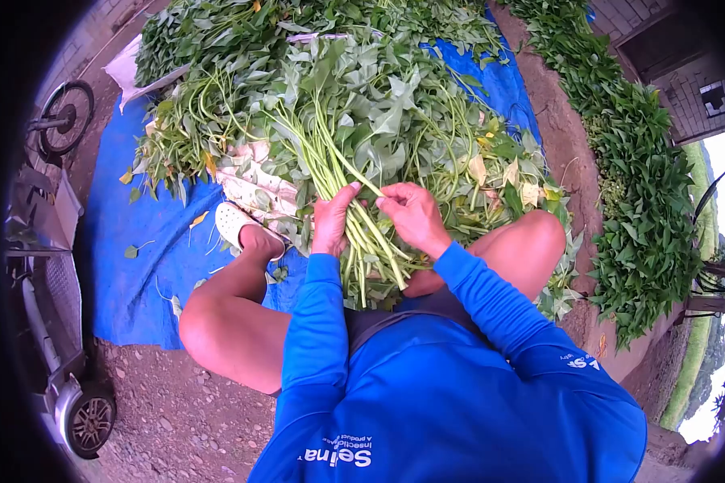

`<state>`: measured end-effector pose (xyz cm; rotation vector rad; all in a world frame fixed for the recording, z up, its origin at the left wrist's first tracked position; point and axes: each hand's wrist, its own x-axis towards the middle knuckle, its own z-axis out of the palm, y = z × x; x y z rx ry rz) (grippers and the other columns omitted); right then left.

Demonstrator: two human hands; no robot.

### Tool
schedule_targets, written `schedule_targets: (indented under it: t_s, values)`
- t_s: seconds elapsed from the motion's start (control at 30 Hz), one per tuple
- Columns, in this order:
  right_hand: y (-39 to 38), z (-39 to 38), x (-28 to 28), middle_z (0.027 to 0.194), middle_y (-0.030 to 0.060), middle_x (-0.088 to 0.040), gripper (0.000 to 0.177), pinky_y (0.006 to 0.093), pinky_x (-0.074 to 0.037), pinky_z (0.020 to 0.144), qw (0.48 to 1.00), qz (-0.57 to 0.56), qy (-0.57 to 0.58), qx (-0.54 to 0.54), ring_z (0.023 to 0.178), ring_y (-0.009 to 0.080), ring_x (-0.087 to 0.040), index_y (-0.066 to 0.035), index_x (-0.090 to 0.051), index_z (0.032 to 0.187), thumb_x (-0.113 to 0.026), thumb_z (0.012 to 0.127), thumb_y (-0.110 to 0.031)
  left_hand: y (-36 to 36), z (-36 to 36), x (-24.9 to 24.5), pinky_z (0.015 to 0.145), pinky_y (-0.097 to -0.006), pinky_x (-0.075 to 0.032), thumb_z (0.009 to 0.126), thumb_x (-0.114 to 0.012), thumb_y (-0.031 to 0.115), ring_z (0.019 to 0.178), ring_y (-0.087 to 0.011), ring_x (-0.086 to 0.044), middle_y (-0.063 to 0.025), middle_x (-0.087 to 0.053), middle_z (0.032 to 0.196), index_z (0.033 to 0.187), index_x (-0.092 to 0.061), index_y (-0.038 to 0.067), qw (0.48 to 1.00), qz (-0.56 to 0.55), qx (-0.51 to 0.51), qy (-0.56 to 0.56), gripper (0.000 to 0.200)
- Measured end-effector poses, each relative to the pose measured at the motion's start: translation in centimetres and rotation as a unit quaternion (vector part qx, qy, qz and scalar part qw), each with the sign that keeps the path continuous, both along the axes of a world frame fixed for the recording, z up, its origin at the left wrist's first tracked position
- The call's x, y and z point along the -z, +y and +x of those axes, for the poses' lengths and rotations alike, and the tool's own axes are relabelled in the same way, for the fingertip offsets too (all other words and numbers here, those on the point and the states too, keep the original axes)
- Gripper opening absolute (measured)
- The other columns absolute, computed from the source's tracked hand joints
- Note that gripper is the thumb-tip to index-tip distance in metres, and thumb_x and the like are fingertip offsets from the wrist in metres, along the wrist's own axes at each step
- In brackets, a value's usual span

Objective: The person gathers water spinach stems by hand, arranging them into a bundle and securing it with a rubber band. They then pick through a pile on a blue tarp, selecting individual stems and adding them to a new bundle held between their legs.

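My left hand (334, 219) is wrapped round a bunch of long green leafy stems (321, 165), their cut ends pointing back toward my lap and their leaves lying away from me. Just right of it, my right hand (413, 216) pinches the end of a single stem (353, 171) that angles across the bunch. Beyond both hands spreads a large heap of the same leafy greens (387, 105). The lower stem ends show between my arms, over my lap.
A blue tarp (149, 266) lies under the heap, with loose leaves on it. My left foot wears a cream clog (232, 224). Yellowed leaves (491, 169) lie at the right. Leafy greens (640, 209) line the far right. A wheeled vehicle (89, 419) stands at the left.
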<state>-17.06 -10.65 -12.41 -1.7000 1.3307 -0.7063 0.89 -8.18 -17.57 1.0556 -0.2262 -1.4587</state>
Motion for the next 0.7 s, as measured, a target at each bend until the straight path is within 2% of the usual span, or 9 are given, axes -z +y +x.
schedule_targets:
  t_s: [0.03, 0.2, 0.33, 0.43, 0.47, 0.5, 0.53, 0.6, 0.7]
  values:
    - [1.4, 0.5, 1.8, 0.099, 0.0102, -0.073, 0.027, 0.0310, -0.056, 0.079, 0.998, 0.014, -0.054, 0.022, 0.088, 0.0153, -0.069, 0.005, -0.078, 0.115, -0.079, 0.096, -0.014, 0.2, -0.2, 0.8, 0.066, -0.0330, -0.062, 0.094, -0.082, 0.016, 0.076, -0.0182, -0.072, -0.0059, -0.073, 0.096, 0.117, -0.069, 0.002, 1.000, 0.017, 0.005, 0.010, 0.030]
    - [3.5, -0.1, 3.0, 0.097, 0.0152, -0.074, 0.028, 0.0376, -0.058, 0.081, 0.999, -0.005, 0.026, 0.024, 0.089, 0.0258, -0.074, 0.005, -0.078, 0.113, -0.075, 0.097, -0.018, 0.8, -0.8, 3.7, 0.075, -0.0318, -0.060, 0.096, -0.083, 0.020, 0.085, -0.0149, -0.071, -0.0030, -0.072, 0.102, 0.124, -0.067, 0.003, 0.999, -0.009, -0.032, 0.011, 0.037]
    - [4.8, 0.9, 1.7, 0.096, 0.0172, -0.071, 0.029, 0.0420, -0.056, 0.084, 0.997, -0.032, 0.043, -0.062, 0.090, 0.0360, -0.071, 0.005, -0.077, 0.120, -0.069, 0.100, -0.015, 0.5, -0.8, 3.1, 0.067, -0.0301, -0.055, 0.092, -0.085, 0.016, 0.077, -0.0142, -0.068, -0.0038, -0.071, 0.094, 0.114, -0.069, 0.001, 0.998, -0.001, 0.012, -0.061, 0.031]
    - [5.9, -0.3, 0.2, 0.103, 0.0165, -0.070, 0.033, 0.0406, -0.056, 0.085, 0.989, -0.026, -0.059, -0.131, 0.091, 0.0327, -0.070, 0.003, -0.073, 0.129, -0.068, 0.100, -0.012, 0.5, 0.8, 1.0, 0.062, -0.0328, -0.059, 0.089, -0.079, 0.012, 0.071, -0.0185, -0.070, -0.0080, -0.071, 0.089, 0.109, -0.068, -0.001, 0.996, 0.021, 0.040, -0.078, 0.026]
    - [5.6, -1.8, -0.9, 0.107, 0.0136, -0.068, 0.037, 0.0371, -0.056, 0.085, 0.986, 0.030, -0.078, -0.143, 0.091, 0.0258, -0.069, 0.002, -0.070, 0.135, -0.069, 0.100, -0.010, 0.5, 1.3, 0.7, 0.060, -0.0349, -0.062, 0.088, -0.079, 0.014, 0.068, -0.0205, -0.071, -0.0090, -0.070, 0.086, 0.106, -0.067, -0.001, 0.997, 0.023, 0.029, -0.062, 0.026]
    - [5.5, -3.0, -1.5, 0.105, 0.0104, -0.068, 0.034, 0.0328, -0.056, 0.084, 0.989, 0.050, -0.103, -0.091, 0.092, 0.0187, -0.068, 0.002, -0.071, 0.132, -0.070, 0.100, -0.008, 0.6, 2.1, -0.4, 0.061, -0.0358, -0.063, 0.089, -0.078, 0.015, 0.068, -0.0216, -0.071, -0.0087, -0.069, 0.084, 0.108, -0.066, -0.002, 0.998, 0.036, 0.033, -0.051, 0.028]
    - [5.1, -4.1, -1.7, 0.103, 0.0136, -0.070, 0.032, 0.0367, -0.057, 0.082, 0.995, 0.009, -0.096, -0.007, 0.089, 0.0226, -0.070, 0.003, -0.073, 0.127, -0.069, 0.098, -0.009, 0.7, 3.1, -0.7, 0.064, -0.0349, -0.063, 0.089, -0.078, 0.017, 0.070, -0.0222, -0.072, -0.0098, -0.070, 0.084, 0.108, -0.067, -0.001, 0.998, 0.036, 0.045, -0.040, 0.028]
    - [3.8, -6.7, -0.7, 0.101, 0.0098, -0.071, 0.025, 0.0321, -0.056, 0.079, 0.990, 0.036, -0.102, 0.086, 0.086, 0.0168, -0.068, 0.003, -0.074, 0.122, -0.067, 0.100, -0.009, 1.1, 4.4, -2.5, 0.070, -0.0347, -0.065, 0.090, -0.078, 0.020, 0.073, -0.0228, -0.073, -0.0106, -0.073, 0.087, 0.107, -0.068, 0.000, 0.998, 0.023, 0.055, -0.027, 0.027]
    - [3.2, -8.0, -4.4, 0.101, 0.0090, -0.071, 0.020, 0.0291, -0.056, 0.078, 0.981, 0.036, -0.168, 0.095, 0.085, 0.0139, -0.067, 0.003, -0.075, 0.117, -0.067, 0.101, -0.006, 1.3, 4.2, -6.6, 0.072, -0.0348, -0.065, 0.088, -0.079, 0.022, 0.075, -0.0222, -0.072, -0.0097, -0.074, 0.091, 0.111, -0.067, 0.002, 0.998, 0.038, 0.047, 0.022, 0.032]
